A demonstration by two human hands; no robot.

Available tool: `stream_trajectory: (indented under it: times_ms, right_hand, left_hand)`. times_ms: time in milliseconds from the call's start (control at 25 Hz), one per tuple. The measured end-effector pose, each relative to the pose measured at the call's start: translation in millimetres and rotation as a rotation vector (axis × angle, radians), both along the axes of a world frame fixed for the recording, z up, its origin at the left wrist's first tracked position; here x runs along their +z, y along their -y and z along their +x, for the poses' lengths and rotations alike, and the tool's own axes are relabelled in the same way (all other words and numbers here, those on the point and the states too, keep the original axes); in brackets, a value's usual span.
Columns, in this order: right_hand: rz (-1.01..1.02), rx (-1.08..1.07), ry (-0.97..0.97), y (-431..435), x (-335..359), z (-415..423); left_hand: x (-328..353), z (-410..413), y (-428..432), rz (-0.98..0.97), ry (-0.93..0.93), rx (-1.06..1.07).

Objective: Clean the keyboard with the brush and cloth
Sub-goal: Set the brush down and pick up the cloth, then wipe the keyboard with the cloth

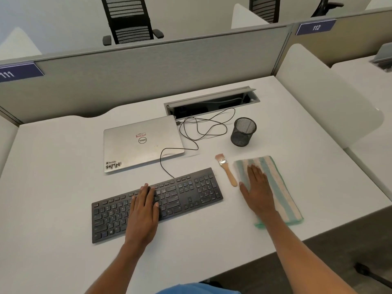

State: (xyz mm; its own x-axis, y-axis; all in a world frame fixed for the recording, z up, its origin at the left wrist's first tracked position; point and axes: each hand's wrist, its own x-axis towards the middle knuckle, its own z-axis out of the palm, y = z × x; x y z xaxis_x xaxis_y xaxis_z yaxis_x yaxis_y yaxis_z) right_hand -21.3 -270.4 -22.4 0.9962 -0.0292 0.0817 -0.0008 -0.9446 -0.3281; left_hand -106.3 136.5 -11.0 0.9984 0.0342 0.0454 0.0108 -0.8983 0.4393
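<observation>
A black keyboard lies slanted on the white desk in front of me. My left hand rests flat on its middle keys, fingers straight. To the right of the keyboard lies a small brush with a wooden handle, its bristles pointing away from me. Beyond the brush is a folded cloth with green and cream stripes. My right hand lies flat on the cloth's left part, fingers straight. The brush lies untouched between the keyboard and my right hand.
A shut silver laptop lies behind the keyboard, and the keyboard's thin black cable loops beside it. A black mesh pen cup stands behind the brush. An open cable hatch sits at the back. Grey and white partitions border the desk.
</observation>
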Motion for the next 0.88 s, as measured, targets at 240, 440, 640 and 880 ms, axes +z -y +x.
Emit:
stream_trajectory:
  times_ms: [240, 440, 640, 880]
  right_hand:
    - [-0.136, -0.058, -0.067, 6, -10, -47]
    - [-0.188, -0.126, -0.069, 11, -4, -58]
    - [0.178, -0.207, -0.058, 1, 3, -73]
    - [0.779, -0.409, -0.071, -47, 47, -121]
  left_hand:
    - [-7, -5, -2, 0.046, -0.022, -0.023]
    - [-7, -3, 0, 0.051, -0.015, -0.043]
    - [-5, -6, -7, 0.045, -0.018, -0.067]
    - [-1, 0, -26, 0.026, -0.012, -0.07]
